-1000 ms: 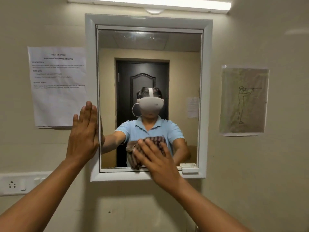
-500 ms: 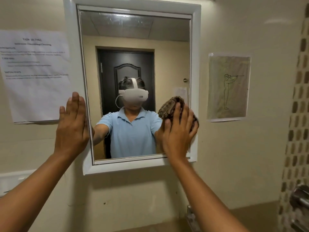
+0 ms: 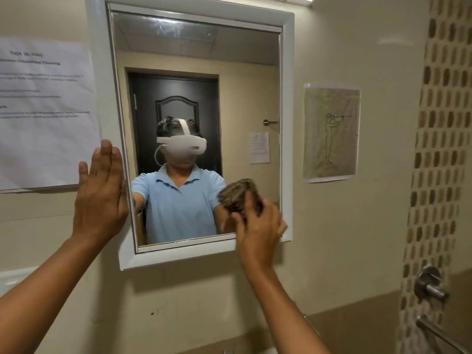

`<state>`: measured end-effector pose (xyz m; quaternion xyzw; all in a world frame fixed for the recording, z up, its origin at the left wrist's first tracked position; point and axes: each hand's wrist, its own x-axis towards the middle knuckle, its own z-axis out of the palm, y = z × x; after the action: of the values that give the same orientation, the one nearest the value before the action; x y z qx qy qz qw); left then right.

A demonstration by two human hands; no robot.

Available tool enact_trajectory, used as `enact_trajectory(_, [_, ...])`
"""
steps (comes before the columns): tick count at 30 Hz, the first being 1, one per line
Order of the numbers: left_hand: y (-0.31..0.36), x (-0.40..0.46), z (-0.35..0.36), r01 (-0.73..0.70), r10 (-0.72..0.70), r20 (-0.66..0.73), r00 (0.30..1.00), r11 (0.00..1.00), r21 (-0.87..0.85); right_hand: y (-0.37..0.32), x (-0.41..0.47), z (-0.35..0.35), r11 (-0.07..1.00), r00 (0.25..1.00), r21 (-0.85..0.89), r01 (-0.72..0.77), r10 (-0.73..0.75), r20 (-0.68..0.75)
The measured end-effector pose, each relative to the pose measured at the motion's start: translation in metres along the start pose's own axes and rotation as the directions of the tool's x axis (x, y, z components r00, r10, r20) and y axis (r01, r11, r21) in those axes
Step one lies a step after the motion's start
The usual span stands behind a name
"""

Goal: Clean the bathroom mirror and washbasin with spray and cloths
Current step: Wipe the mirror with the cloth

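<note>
Against the mirror (image 3: 194, 60), right hand (image 3: 258, 231) grips a cloth (image 3: 237, 195).

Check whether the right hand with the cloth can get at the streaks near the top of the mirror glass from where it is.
Probably yes. The right hand holds the cloth at the mirror's lower right corner; the glass above is unobstructed. The left hand rests on the left frame, clear of that path.

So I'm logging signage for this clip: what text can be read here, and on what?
Left sheet: heading perhaps "TASK ID: 1062", too blurred to be sure; the lines under it are unreadable.
Small sheet reflected in the mirror: too small to read.
Right sheet: a line drawing of a figure, no words.
</note>
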<state>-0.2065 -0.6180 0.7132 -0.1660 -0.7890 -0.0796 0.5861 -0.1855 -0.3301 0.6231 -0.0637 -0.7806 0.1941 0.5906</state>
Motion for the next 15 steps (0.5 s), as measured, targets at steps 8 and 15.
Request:
enact_trajectory(8, [-0.002, 0.0, -0.003, -0.017, 0.017, 0.007, 1.0, 1.0, -0.015, 0.0, 0.024, -0.007, 0.906, 0.944, 0.328, -0.266, 0.313, -0.1])
enact_trajectory(15, [-0.002, 0.001, -0.001, -0.017, 0.017, -0.001, 1.0, 1.0, -0.016, -0.063, 0.068, -0.002, 0.937, 0.973, 0.337, -0.089, 0.155, -0.174])
